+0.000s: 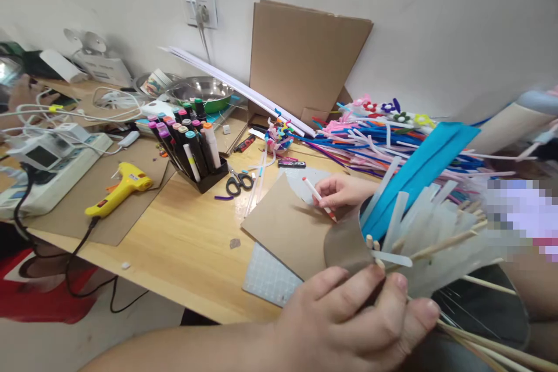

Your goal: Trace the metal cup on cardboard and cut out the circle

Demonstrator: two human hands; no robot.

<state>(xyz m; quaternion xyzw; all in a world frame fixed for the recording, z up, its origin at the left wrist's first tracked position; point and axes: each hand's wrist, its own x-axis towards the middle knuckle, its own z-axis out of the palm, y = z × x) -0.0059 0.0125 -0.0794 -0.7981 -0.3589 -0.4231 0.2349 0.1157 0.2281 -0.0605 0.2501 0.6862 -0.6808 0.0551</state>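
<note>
My left hand (361, 314) reaches in from the bottom with its fingers closed over the rim of a grey-brown round container (346, 241). The container stands tilted on a sheet of brown cardboard (279, 226). Out of it stick clear glue sticks (421, 215), wooden sticks (449, 239) and a bright blue strip (418, 171). Behind the container, my right hand (337, 192) pinches a white marker with red ends (314, 193). Its tip points down at the cardboard beside the container's wall. Part of the right forearm is hidden by the container's contents.
Under the cardboard lies a grey gridded mat (270, 276). Black scissors (239, 181) lie by a box of markers (192, 154). A yellow glue gun (120, 189) and a power strip (65, 168) with cords are at left. Pipe cleaners (383, 139) pile up behind; cardboard sheets (305, 58) lean on the wall.
</note>
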